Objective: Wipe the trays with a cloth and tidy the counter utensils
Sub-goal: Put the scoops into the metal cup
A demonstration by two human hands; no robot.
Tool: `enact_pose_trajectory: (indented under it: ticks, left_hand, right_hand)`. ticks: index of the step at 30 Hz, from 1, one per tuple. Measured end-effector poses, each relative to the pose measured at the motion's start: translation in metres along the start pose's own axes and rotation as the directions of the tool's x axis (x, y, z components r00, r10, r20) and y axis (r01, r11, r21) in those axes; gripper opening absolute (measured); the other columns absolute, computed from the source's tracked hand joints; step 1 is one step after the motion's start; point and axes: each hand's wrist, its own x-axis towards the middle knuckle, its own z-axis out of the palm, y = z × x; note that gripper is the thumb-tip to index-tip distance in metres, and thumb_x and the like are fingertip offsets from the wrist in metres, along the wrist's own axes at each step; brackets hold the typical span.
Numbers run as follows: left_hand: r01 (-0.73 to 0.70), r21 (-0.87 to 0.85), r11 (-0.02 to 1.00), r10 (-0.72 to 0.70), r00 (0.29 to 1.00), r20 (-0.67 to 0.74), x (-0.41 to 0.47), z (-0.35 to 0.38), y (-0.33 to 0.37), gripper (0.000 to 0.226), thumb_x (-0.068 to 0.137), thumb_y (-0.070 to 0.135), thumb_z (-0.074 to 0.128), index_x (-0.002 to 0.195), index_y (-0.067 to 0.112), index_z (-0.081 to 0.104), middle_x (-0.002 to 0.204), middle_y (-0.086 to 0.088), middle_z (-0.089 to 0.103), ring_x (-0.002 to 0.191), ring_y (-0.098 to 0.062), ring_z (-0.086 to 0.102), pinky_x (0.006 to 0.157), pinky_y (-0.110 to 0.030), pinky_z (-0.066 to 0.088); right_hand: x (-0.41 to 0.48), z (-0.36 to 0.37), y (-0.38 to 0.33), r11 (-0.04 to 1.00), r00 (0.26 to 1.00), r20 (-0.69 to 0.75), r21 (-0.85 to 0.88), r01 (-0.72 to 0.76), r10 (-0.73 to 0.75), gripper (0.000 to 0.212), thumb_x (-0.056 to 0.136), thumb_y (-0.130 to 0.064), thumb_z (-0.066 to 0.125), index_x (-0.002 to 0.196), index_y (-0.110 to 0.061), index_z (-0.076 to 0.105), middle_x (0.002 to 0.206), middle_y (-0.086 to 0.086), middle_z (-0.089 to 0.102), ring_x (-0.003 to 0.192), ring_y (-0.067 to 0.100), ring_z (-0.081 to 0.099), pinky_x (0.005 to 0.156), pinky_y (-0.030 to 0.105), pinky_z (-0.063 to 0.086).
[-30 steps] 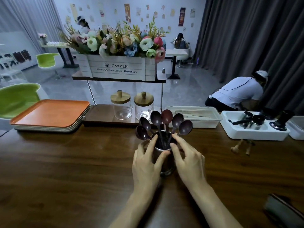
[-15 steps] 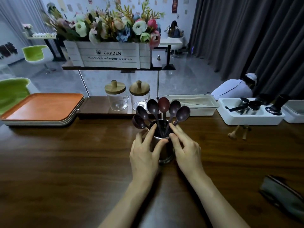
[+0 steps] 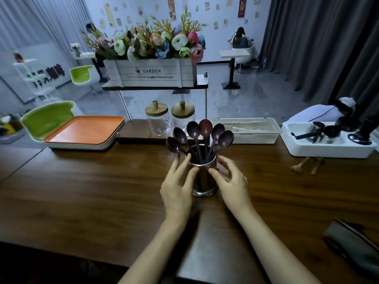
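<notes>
Brown wood makes up the counter [image 3: 82, 191], and a shiny metal cup [image 3: 203, 181] stands on it, in the middle and close to the person. Six dark spoons [image 3: 205, 128] stand in the cup with their round ends up, spread out like a fan. The left hand [image 3: 177, 191] holds the cup's left side, with its thumb by the rim and its fingers round the side. The right hand [image 3: 231, 185] holds the right side, with its fingers bent round the cup. I think both hands hug the cup so it does not fall over and the spoons do not tip out while it is put in a neat spot. Orange trays [image 3: 86, 130] sit in a stack at the back left, well apart from the hands. A grey folded thing [image 3: 352, 244], maybe the cloth, lies near the right edge, and no hand touches it.
</notes>
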Motion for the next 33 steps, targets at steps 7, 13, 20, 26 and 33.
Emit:
enact_pose_trajectory:
  ticks: [7,13,20,26,33]
  left_hand:
    - [0.204,-0.092,0.975,-0.198,0.978,0.068,-0.009,-0.006,-0.009,0.058,0.087,0.032,0.08,0.14,0.041,0.059,0.137,0.019,0.063,0.122,0.006,0.06,0.106,-0.041,0.051]
    - [0.254,-0.128,0.959,-0.228,0.955,0.189,0.016,-0.018,-0.01,0.061,0.088,0.032,0.08,0.143,0.041,0.056,0.123,0.021,0.07,0.114,0.007,0.063,0.107,-0.035,0.05]
    - [0.235,-0.067,0.97,-0.222,0.961,0.165,0.072,-0.086,-0.051,0.072,0.085,0.045,0.079,0.15,0.042,0.047,0.109,0.026,0.07,0.105,0.014,0.062,0.1,-0.026,0.051]
    - [0.191,0.029,0.981,-0.193,0.968,0.157,0.133,-0.147,-0.092,0.075,0.088,0.063,0.067,0.154,0.051,0.033,0.102,0.04,0.061,0.108,0.015,0.058,0.105,-0.03,0.047]
    - [0.14,-0.15,0.979,-0.095,0.957,0.273,0.215,-0.172,-0.119,0.069,0.083,0.061,0.066,0.145,0.046,0.039,0.14,0.023,0.057,0.13,0.0,0.054,0.108,-0.04,0.049]
  right_hand:
    - [0.002,-0.007,-0.007,0.996,0.992,0.11,0.045,-0.071,0.066,0.063,0.088,-0.015,0.074,0.145,-0.028,0.049,0.126,-0.025,0.06,0.115,-0.013,0.055,0.091,0.001,0.039]
    - [0.014,0.013,-0.013,0.996,0.993,0.076,-0.022,-0.086,0.087,0.06,0.085,-0.028,0.078,0.14,-0.036,0.055,0.116,-0.029,0.067,0.117,-0.008,0.058,0.097,0.01,0.044]
    - [0.035,0.109,-0.036,0.999,0.996,0.082,-0.027,-0.02,0.022,0.062,0.084,-0.028,0.079,0.14,-0.038,0.052,0.097,-0.055,0.054,0.111,-0.018,0.055,0.097,0.008,0.04]
    - [0.062,0.201,-0.05,1.0,0.99,0.142,-0.004,-0.019,0.019,0.062,0.085,-0.037,0.076,0.142,-0.038,0.052,0.121,-0.032,0.064,0.115,-0.009,0.059,0.104,0.027,0.047]
    - [0.119,0.27,-0.063,1.0,0.995,0.097,-0.019,-0.01,0.012,0.068,0.078,-0.057,0.066,0.142,-0.047,0.047,0.121,-0.022,0.068,0.117,-0.004,0.059,0.106,0.036,0.048]
